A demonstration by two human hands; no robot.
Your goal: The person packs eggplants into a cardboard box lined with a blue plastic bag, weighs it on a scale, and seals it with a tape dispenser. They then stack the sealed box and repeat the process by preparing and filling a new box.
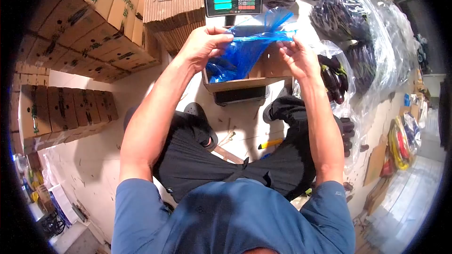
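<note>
A blue plastic bag hangs into an open cardboard box, its upper edge stretched between both hands. My left hand pinches one end of that edge between thumb and fingers. At the other end my right hand grips the plastic with thumb and forefinger, the other fingers curled. Something dark shows through the bag at the box's left side; I cannot make out what. Beneath the box is a dark scale platform, and its display panel with lit readouts and a keypad rises behind.
Flattened cardboard is stacked beyond my left hand. Closed cartons are piled at the left, with a row of more cartons below. Eggplants and clear plastic bags of eggplants lie at the right. A yellow-handled tool rests between my feet.
</note>
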